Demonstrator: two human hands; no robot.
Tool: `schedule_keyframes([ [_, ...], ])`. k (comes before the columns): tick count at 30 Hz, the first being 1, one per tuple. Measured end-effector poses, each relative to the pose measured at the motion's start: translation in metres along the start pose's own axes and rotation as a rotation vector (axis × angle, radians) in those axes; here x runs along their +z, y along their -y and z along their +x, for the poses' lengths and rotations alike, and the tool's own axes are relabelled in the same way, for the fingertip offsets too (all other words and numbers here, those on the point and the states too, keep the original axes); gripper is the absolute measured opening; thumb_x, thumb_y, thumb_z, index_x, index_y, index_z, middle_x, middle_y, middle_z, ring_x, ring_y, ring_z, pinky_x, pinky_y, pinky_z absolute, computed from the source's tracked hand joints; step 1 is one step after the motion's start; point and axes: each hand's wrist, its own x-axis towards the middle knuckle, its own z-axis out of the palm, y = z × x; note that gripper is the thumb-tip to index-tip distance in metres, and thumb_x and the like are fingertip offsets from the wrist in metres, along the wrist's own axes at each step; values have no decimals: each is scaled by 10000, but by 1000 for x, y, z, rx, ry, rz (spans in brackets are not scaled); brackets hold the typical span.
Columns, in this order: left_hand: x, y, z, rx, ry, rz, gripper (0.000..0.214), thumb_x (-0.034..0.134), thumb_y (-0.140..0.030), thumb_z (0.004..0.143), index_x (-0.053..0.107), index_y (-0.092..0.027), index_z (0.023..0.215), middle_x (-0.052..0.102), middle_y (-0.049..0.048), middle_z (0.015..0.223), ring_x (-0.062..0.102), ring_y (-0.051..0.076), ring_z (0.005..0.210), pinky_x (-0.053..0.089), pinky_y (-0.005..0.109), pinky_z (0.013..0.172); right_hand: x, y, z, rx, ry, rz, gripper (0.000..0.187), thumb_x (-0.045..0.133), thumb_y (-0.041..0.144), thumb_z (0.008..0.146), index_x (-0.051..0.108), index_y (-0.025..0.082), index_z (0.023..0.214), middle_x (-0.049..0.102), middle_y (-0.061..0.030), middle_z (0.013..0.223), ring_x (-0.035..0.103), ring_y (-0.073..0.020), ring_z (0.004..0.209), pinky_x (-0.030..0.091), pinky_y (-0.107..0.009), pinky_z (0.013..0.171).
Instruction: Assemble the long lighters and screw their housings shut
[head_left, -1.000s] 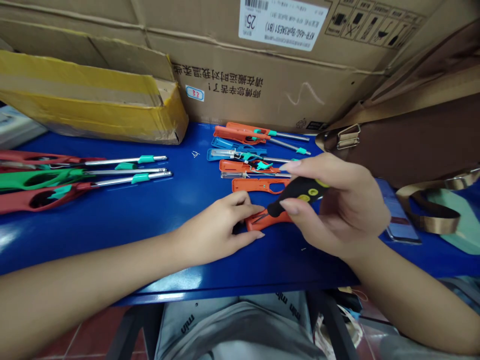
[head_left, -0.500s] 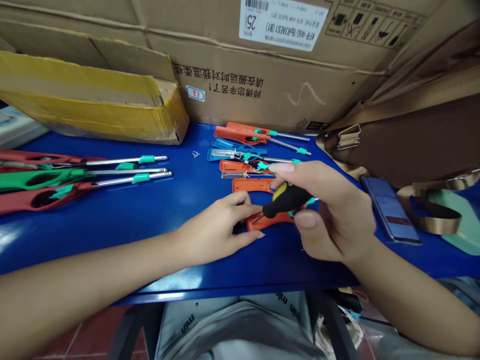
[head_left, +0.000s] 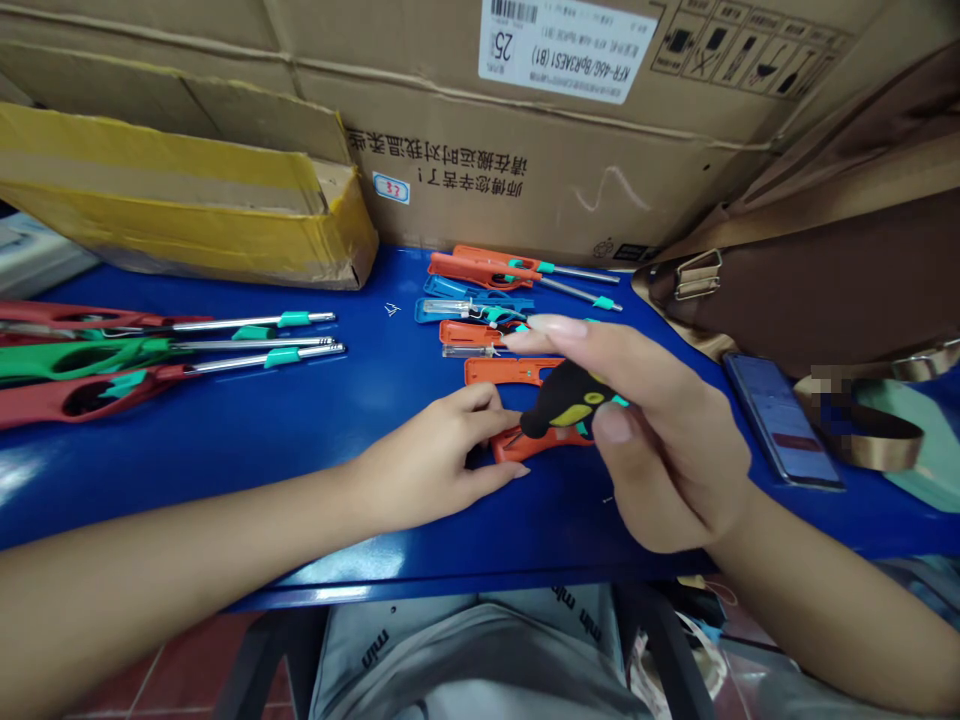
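My right hand (head_left: 660, 430) grips a black-and-yellow screwdriver (head_left: 566, 400), its tip down on an orange lighter handle (head_left: 536, 443) that lies on the blue table (head_left: 337, 410). My left hand (head_left: 435, 460) rests on the table with thumb and fingers pinching the left end of that same orange handle, holding it in place. Just behind lie several more orange and blue lighter parts (head_left: 487, 310) with metal tubes.
Long red and green lighters (head_left: 150, 350) lie at the left. A yellow-taped carton (head_left: 180, 200) and a big cardboard box (head_left: 525, 120) stand at the back. A brown bag (head_left: 825, 270) and a phone (head_left: 780, 415) lie at the right.
My right hand has moved left and rolled over, bringing the screwdriver down more upright onto the orange handle. The left hand has stayed put.
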Motion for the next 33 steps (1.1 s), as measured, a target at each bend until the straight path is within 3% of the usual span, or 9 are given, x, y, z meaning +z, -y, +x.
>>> schedule_keyframes([
  [2,0,0,0,-6,5,5,207,693,-325,959,721,-172,1096,633,66,1038,643,209,959,553,332,845,0,0,1,1,14,14,417,451,117,1018,560,204,1412,730,-37,1291,708,-179,1097,628,-360,947],
  [5,0,0,1,-15,15,-17,243,683,-298,962,711,-186,1176,639,69,1080,647,213,994,555,339,873,0,-1,3,-88,-70,-92,322,659,141,943,647,168,1264,784,-43,1023,726,-173,856,649,-306,754],
  [7,0,-1,1,-17,17,-26,286,679,-286,963,699,-192,1232,634,79,1119,645,221,1021,558,348,886,0,-1,3,-124,-131,-149,312,684,170,930,670,169,1242,781,-39,950,725,-179,781,648,-310,690],
  [9,-1,-2,2,-10,15,-23,288,684,-293,962,705,-179,1226,629,90,1126,643,225,1018,559,353,881,-1,0,1,-94,-151,-132,343,568,183,981,651,185,1314,783,-56,1068,750,-209,897,663,-358,771],
  [12,-1,-2,2,2,9,-17,254,696,-293,957,719,-174,1181,620,83,1092,638,212,978,554,339,853,-2,3,0,70,-7,-91,448,462,156,1008,557,231,1439,710,-47,1337,712,-236,1157,633,-432,961],
  [18,1,-1,1,2,-13,-6,234,702,-286,952,714,-170,1155,584,43,987,609,177,888,549,312,823,-4,0,4,-39,-56,-176,358,708,164,935,642,187,1287,790,-55,1139,747,-186,938,654,-304,845],
  [24,0,-1,1,0,4,-2,269,698,-318,959,717,-158,1175,609,83,1087,626,215,984,553,343,862,-5,2,1,89,22,-35,497,423,151,1038,479,227,1527,595,-36,1519,671,-211,1256,577,-391,1090],
  [30,0,-2,1,-26,9,-20,242,700,-308,952,718,-177,1155,597,54,1018,626,195,920,556,332,834,-1,-4,1,-5,-55,-160,418,686,201,960,610,233,1370,786,-28,1169,759,-201,947,674,-320,789],
  [33,0,-2,1,-21,17,-25,289,691,-314,960,711,-175,1213,600,61,1025,627,200,929,560,346,854,-1,-5,-1,10,-50,-153,390,532,239,1045,556,222,1433,742,-31,1289,757,-188,1019,666,-329,862],
])
